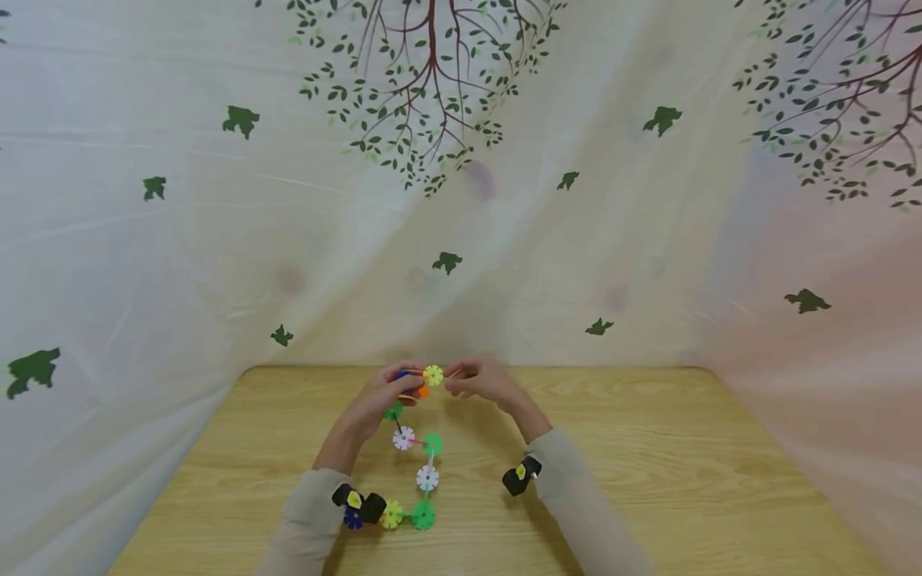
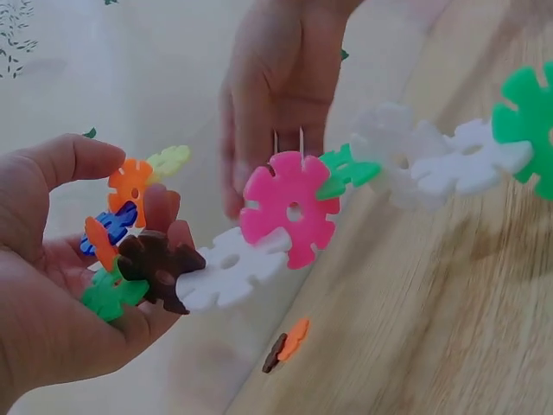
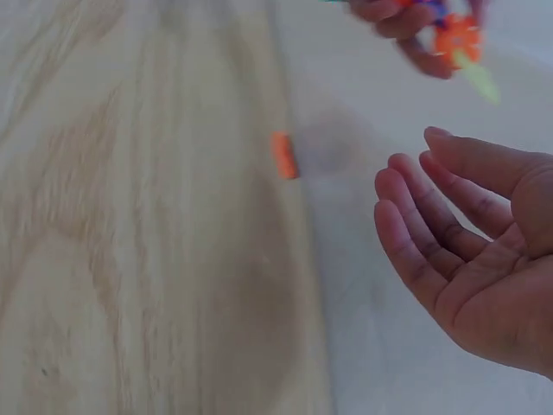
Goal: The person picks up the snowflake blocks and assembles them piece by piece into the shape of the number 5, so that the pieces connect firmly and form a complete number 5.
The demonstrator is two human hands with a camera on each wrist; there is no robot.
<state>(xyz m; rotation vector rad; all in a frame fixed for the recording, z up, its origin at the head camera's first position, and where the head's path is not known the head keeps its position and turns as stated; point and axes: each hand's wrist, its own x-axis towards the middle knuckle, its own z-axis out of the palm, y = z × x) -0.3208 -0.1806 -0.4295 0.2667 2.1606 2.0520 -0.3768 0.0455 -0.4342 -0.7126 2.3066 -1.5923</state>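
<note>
A chain of flower-shaped plastic interlocking discs hangs from my left hand (image 1: 376, 398). Thumb and fingers pinch its upper end near an orange disc (image 2: 130, 183); a yellow disc (image 1: 433, 375) forms the tip. Below come blue, orange, green and brown (image 2: 161, 270) discs, then a white disc (image 2: 232, 268) and a pink disc (image 2: 290, 210). Further along, white, green and yellow discs curve toward my left sleeve, where a blue disc (image 1: 353, 519) shows beside the wrist camera. Close to the yellow tip but apart from it, my right hand (image 3: 484, 233) has loosely bent fingers and holds nothing.
A loose orange piece (image 3: 284, 155) lies near the far edge of the wooden table (image 1: 648, 480), with a brown piece (image 2: 274, 354) against it. Behind the table hangs a pale curtain (image 1: 504, 304) printed with branches and leaves.
</note>
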